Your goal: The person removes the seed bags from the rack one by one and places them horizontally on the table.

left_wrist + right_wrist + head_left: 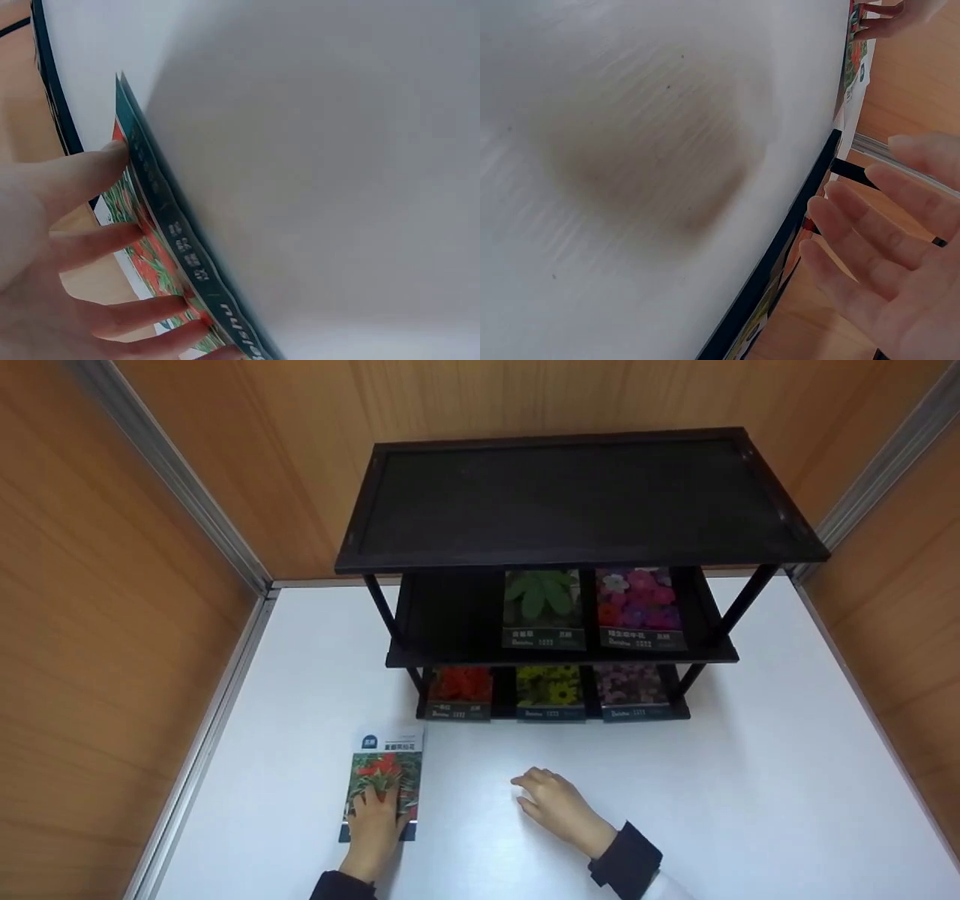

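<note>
A flower seed packet [385, 765] with a red-flower picture lies flat on the white table at the left. My left hand [373, 825] rests on its lower half with the fingers spread. In the left wrist view, those fingertips touch the printed face of the packet [154, 262], near its dark green bottom band. My right hand [559, 804] is over the table to the right, holding nothing, its fingers loosely bent. The right wrist view shows the right hand [900, 262] with its fingers apart and the shelf's edge beyond.
A black tiered shelf [585, 502] stands at the back. Its middle tier carries a green-leaf packet [544, 607] and a pink-flower packet [639, 607]. On the bottom tier are a red packet [460, 690], a yellow packet [551, 690] and a purple packet [634, 690]. Wooden walls [112, 622] enclose the table.
</note>
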`<move>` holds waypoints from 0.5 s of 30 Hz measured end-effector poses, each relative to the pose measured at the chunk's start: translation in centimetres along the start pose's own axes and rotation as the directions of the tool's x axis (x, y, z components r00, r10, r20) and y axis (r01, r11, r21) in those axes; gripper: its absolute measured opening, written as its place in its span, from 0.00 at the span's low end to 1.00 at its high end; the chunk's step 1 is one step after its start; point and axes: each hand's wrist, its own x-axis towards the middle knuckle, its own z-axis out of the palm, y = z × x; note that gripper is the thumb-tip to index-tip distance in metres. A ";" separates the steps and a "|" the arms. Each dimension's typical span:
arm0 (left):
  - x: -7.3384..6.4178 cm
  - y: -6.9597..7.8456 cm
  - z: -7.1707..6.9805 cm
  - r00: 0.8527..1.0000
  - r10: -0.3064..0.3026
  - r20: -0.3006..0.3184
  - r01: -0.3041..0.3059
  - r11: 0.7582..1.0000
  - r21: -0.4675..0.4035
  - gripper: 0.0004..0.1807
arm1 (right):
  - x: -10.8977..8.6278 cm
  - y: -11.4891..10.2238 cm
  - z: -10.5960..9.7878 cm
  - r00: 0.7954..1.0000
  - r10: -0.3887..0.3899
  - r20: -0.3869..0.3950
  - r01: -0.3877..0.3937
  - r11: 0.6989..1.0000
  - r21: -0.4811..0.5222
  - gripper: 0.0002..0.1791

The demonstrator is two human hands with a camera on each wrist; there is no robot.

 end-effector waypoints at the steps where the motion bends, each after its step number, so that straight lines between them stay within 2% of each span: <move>1: 0.0 -0.3 -0.1 1.000 0.000 -0.003 0.000 1.000 0.001 0.29 | 0.0 0.1 0.0 1.000 -0.001 -0.004 0.001 1.000 0.001 0.14; 15: 0.5 -3.9 -1.1 1.000 -0.027 0.015 0.028 0.999 -0.045 0.29 | -0.5 0.7 -0.1 1.000 0.029 0.001 -0.029 0.999 0.021 0.13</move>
